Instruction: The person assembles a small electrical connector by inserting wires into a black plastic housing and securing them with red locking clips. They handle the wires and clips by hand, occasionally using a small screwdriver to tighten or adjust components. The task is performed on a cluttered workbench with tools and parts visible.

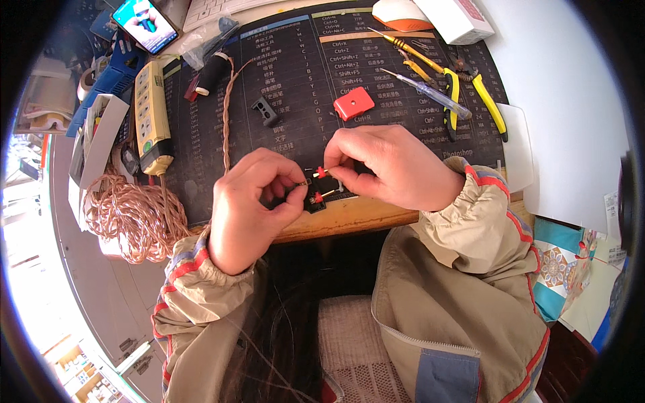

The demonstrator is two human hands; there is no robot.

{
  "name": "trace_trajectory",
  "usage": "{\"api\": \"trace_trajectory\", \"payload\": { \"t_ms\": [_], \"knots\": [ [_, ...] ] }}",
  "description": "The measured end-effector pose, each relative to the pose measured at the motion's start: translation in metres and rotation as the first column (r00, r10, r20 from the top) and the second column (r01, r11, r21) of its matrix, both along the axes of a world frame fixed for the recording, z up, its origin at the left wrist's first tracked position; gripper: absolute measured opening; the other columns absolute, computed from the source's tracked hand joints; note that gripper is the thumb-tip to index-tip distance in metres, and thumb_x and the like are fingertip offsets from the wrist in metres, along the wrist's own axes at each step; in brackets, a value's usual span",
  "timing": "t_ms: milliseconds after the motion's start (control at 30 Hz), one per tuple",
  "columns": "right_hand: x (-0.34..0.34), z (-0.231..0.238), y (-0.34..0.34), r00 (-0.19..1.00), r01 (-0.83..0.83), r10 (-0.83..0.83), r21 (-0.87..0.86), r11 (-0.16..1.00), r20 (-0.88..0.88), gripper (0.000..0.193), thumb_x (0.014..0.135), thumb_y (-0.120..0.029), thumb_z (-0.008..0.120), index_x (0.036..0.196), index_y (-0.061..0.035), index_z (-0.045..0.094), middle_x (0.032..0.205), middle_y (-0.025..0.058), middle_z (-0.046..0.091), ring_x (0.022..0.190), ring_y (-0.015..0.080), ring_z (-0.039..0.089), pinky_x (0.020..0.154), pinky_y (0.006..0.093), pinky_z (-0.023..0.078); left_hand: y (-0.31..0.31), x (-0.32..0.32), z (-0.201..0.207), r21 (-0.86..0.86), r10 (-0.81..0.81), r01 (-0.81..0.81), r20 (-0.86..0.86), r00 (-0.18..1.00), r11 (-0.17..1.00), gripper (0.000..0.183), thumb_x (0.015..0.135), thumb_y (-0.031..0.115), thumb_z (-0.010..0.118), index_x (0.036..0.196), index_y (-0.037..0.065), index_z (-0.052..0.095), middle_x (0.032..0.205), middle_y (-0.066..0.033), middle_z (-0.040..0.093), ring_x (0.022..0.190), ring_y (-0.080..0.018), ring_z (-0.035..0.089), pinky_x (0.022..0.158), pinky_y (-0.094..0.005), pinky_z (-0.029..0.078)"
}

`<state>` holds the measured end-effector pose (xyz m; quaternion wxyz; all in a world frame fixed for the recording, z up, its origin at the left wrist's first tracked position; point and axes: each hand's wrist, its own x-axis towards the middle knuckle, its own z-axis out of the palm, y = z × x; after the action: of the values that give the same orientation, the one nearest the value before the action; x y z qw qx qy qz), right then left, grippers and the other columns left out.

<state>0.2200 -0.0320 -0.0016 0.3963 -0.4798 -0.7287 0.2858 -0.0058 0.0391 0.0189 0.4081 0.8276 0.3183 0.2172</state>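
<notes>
My left hand point(252, 201) is closed in a pinch at the table's front edge, fingertips on a small brass-coloured metal piece point(306, 182). Opposite it, my right hand point(390, 164) pinches a small red part point(320, 172). Just below the fingertips is a small black part point(314, 207) with another red bit and a brass pin point(328, 194) on it. My fingers hide some of these pieces. Beyond my hands lie a red plastic cover point(354, 103), like a plug shell, and a black moulded plastic piece point(265, 111).
A dark printed desk mat point(282, 74) covers the table. Yellow-handled pliers point(489, 107) and a clear-handled screwdriver point(433, 95) lie at right. Left are a yellow power strip point(152, 117), a coil of copper-coloured cable point(138, 215) and a twisted wire point(229, 114). A lit phone point(144, 25) stands far left.
</notes>
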Motion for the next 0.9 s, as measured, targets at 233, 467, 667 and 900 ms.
{"api": "trace_trajectory", "payload": {
  "t_ms": [233,467,667,900],
  "knots": [
    [-0.0026,0.0035,-0.0016,0.992,0.108,-0.102,0.075,0.991,-0.076,0.015,0.085,0.001,0.077,0.094,-0.0067,0.069,0.08,0.0048,0.067,0.067,0.019,0.065,0.06,0.0306,0.05,0.0013,-0.0009,-0.0018,-0.339,0.137,-0.036,0.279,0.951,0.94,0.017,0.086,-0.015,0.069,0.1,-0.006,0.068,0.108,-0.0109,0.07,0.093,-0.0137,0.069,0.079,-0.0253,0.058],
    [-0.0024,0.0016,-0.0004,0.993,0.12,-0.117,0.186,0.975,-0.03,0.019,0.082,0.001,0.08,0.095,-0.0083,0.07,0.079,0.0052,0.067,0.068,0.023,0.065,0.06,0.0333,0.05,0.001,0.0016,0.002,-0.322,0.054,0.033,0.257,0.965,0.946,0.019,0.089,-0.016,0.066,0.106,-0.008,0.064,0.111,-0.0155,0.071,0.099,-0.0184,0.072,0.088,-0.0282,0.059],
    [-0.0033,-0.0016,-0.0003,0.992,0.121,-0.127,0.251,0.96,0.01,0.02,0.081,-0.001,0.08,0.095,-0.0086,0.068,0.076,0.0067,0.063,0.068,0.0267,0.064,0.06,0.0374,0.05,-0.0009,0.0066,-0.0019,-0.275,0.097,-0.022,0.26,0.961,0.961,0.019,0.086,-0.014,0.071,0.104,-0.006,0.071,0.105,-0.0107,0.074,0.094,-0.0138,0.071,0.086,-0.0278,0.059],
    [-0.0074,-0.0001,-0.0012,0.989,0.149,-0.151,0.251,0.956,-0.013,0.02,0.081,-0.001,0.08,0.094,-0.0079,0.067,0.074,0.0067,0.062,0.066,0.027,0.063,0.059,0.0373,0.049,-0.0003,0.0039,-0.0073,-0.227,0.08,-0.026,0.229,0.97,0.973,0.016,0.085,-0.01,0.076,0.1,-0.005,0.074,0.098,-0.0094,0.075,0.088,-0.0127,0.071,0.08,-0.0269,0.059]
  ]
}}
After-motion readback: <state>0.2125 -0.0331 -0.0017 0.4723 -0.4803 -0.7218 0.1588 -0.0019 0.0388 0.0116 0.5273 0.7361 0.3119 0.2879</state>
